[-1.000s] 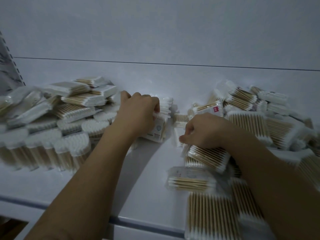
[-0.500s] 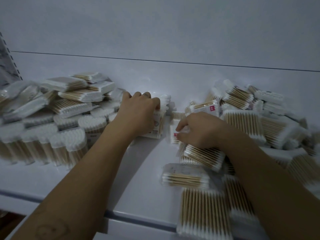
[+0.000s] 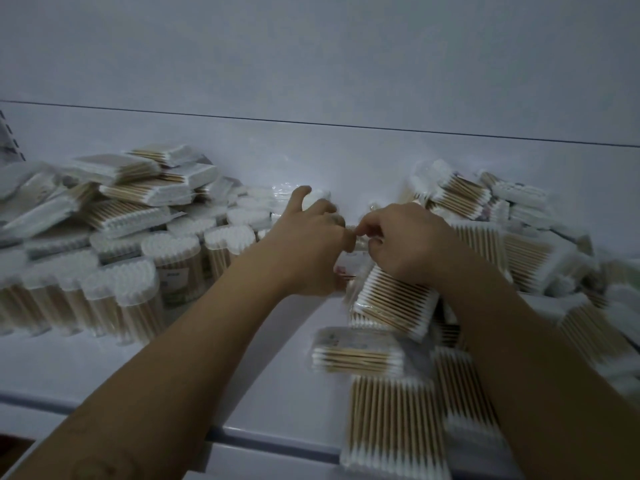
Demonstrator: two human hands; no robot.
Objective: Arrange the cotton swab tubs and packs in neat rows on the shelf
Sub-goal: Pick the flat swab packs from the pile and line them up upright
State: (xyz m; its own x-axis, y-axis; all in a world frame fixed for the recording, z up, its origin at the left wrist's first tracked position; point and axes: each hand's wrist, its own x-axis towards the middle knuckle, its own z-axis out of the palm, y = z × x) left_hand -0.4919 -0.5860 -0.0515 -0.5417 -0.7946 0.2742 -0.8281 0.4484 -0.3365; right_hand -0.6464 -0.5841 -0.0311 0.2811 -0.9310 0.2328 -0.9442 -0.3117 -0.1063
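- Here, a flat white shelf [image 3: 207, 358] is seen, with a plain white back wall [image 3: 311, 64] behind it.
- The left hand [image 3: 308, 244] and the right hand [image 3: 408, 244] are held close together in the middle of the shelf, almost touching.
- A small clear pack of cotton swabs [image 3: 349, 266] with a red mark is found between and under the two hands, mostly hidden.
- The right hand's fingers are curled, and its thumb and first finger are pinched on the top of this small pack.
- The left hand's fingers are curled too, with the thumb stuck up, but what is gripped cannot be told.
- Tall clear oval tubs of wooden cotton swabs [image 3: 173, 261] are stood in rows just beside the left arm.
- Flat clear packs [image 3: 145, 192] are heaped on top of the tubs.
- A messy heap of packs [image 3: 491, 244] is piled on the right, and the right arm is stretched over it.
- A tilted pack [image 3: 394, 303] is seen just under the right wrist.
- A front pack [image 3: 356, 355] is laid nearer, and a long pack [image 3: 391, 438] is hung over the shelf's front edge.
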